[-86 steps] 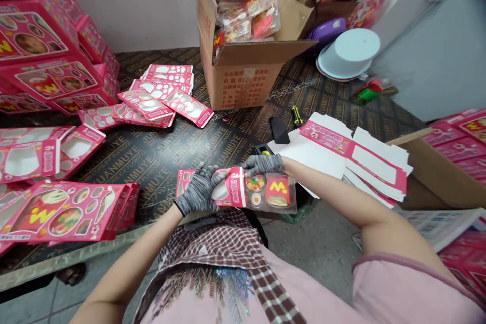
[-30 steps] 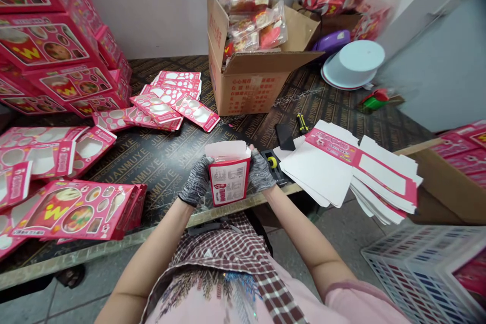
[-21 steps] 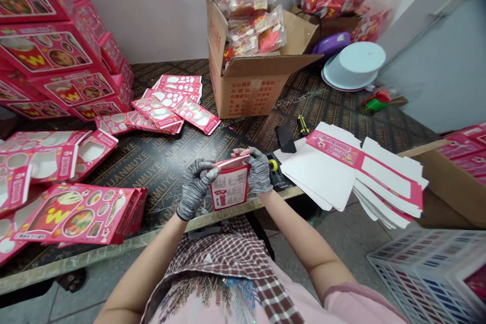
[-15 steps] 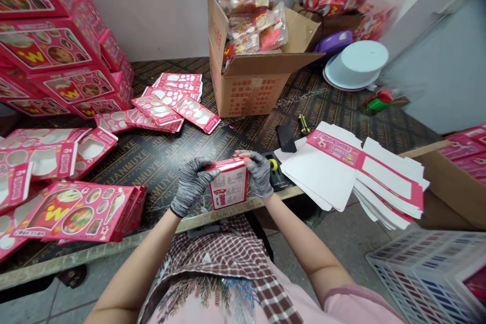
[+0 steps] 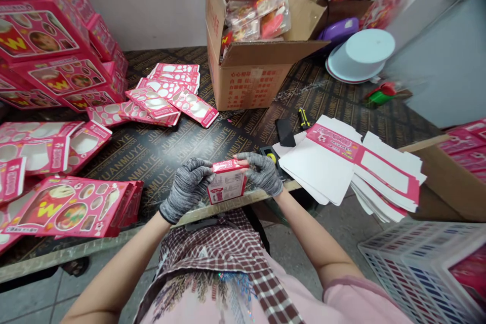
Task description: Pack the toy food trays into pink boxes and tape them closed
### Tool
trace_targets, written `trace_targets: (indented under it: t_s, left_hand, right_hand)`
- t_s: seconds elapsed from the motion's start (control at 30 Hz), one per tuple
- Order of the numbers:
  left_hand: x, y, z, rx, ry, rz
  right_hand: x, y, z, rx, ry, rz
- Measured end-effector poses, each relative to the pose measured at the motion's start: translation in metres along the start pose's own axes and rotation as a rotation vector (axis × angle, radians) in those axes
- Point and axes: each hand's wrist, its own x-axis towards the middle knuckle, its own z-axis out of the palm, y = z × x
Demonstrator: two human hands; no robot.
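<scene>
A small pink and white cardboard box (image 5: 227,187) stands upright at the table's front edge, its printed panel facing me. My left hand (image 5: 190,187), in a grey knit glove, pinches the box's upper left corner. At its upper right corner, my right hand (image 5: 261,173) grips the top edge, with bare fingertips showing past the glove. Both hands are closed on the box, and its far side is hidden. Just beyond my right hand lies a black tape dispenser (image 5: 272,158) with a yellow hub, partly covered by the hand.
Flat unfolded cartons (image 5: 326,162) lie to the right, near a phone (image 5: 284,132) and a yellow-black cutter (image 5: 304,118). An open brown carton (image 5: 250,83) of wrapped packets stands behind. Pink sleeves (image 5: 72,207) and stacked boxes (image 5: 49,30) fill the left. A white crate (image 5: 402,263) stands lower right.
My right hand has turned flatter over the box's top right corner. The box's top flap appears lower and more level. My left hand stays at the left corner. The view has shifted slightly.
</scene>
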Motion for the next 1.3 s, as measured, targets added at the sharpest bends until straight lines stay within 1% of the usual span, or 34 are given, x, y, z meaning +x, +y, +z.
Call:
trace_targets:
  t_s: [0.1,0.13,0.17,0.2,0.23,0.3,0.33,0.37,0.4,0.47,0.53,0.6,0.67,0.73,0.8,0.87,1.0,1.07,1.17,1.23,1.3]
  left_hand:
    - [0.01,0.008,0.011,0.163,-0.15,0.058]
    - [0.014,0.011,0.015,0.199,-0.201,0.072]
    - [0.018,0.013,0.02,0.224,-0.24,0.088]
    - [0.021,0.014,0.023,0.244,-0.258,0.107]
    - [0.023,0.014,0.027,0.264,-0.253,0.124]
    - [0.026,0.011,0.033,0.297,-0.2,0.156]
    - [0.027,0.009,0.036,0.302,-0.17,0.169]
    - [0.028,0.007,0.04,0.296,-0.154,0.179]
    - [0.028,0.005,0.045,0.278,-0.152,0.183]
    - [0.028,0.003,0.054,0.224,-0.164,0.158]
    - [0.027,0.003,0.062,0.174,-0.167,0.109]
    - [0.026,0.002,0.066,0.158,-0.156,0.085]
    - [0.025,0.0,0.067,0.182,-0.156,0.101]
    - [0.025,-0.002,0.066,0.219,-0.162,0.121]
    - [0.026,-0.003,0.064,0.253,-0.181,0.143]
    - [0.027,-0.002,0.063,0.297,-0.195,0.179]
    - [0.029,0.001,0.059,0.428,-0.173,0.231]
    - [0.029,0.002,0.059,0.467,-0.161,0.239]
    - [0.029,0.002,0.059,0.456,-0.113,0.269]
    - [0.03,0.003,0.059,0.429,-0.059,0.298]
    - [0.031,0.004,0.058,0.406,-0.026,0.327]
  right_hand:
    - [-0.012,0.0,-0.004,-0.094,-0.021,-0.063]
    - [-0.017,0.002,-0.009,-0.122,-0.003,-0.081]
    - [-0.022,0.006,-0.017,-0.152,0.046,-0.092]
    - [-0.028,0.012,-0.028,-0.19,0.138,-0.088]
    - [-0.035,0.02,-0.041,-0.24,0.271,-0.065]
    - [-0.052,0.042,-0.068,-0.364,0.534,0.046]
    - [-0.06,0.054,-0.081,-0.423,0.613,0.128]
    - [-0.068,0.066,-0.091,-0.47,0.635,0.218]
    - [-0.074,0.077,-0.099,-0.502,0.6,0.305]
    - [-0.081,0.094,-0.105,-0.526,0.47,0.433]
    - [-0.081,0.102,-0.103,-0.533,0.383,0.48]
    - [-0.077,0.103,-0.099,-0.532,0.378,0.467]
    - [-0.074,0.101,-0.095,-0.494,0.432,0.423]
    - [-0.078,0.099,-0.094,-0.406,0.524,0.393]
    - [-0.087,0.099,-0.092,-0.306,0.608,0.419]
    - [-0.1,0.101,-0.088,-0.253,0.648,0.476]
    - [-0.118,0.109,-0.074,-0.276,0.665,0.531]
    - [-0.12,0.113,-0.067,-0.299,0.69,0.534]
    - [-0.118,0.116,-0.063,-0.317,0.755,0.527]
    - [-0.117,0.112,-0.063,-0.31,0.798,0.521]
    - [-0.116,0.1,-0.062,-0.298,0.818,0.51]
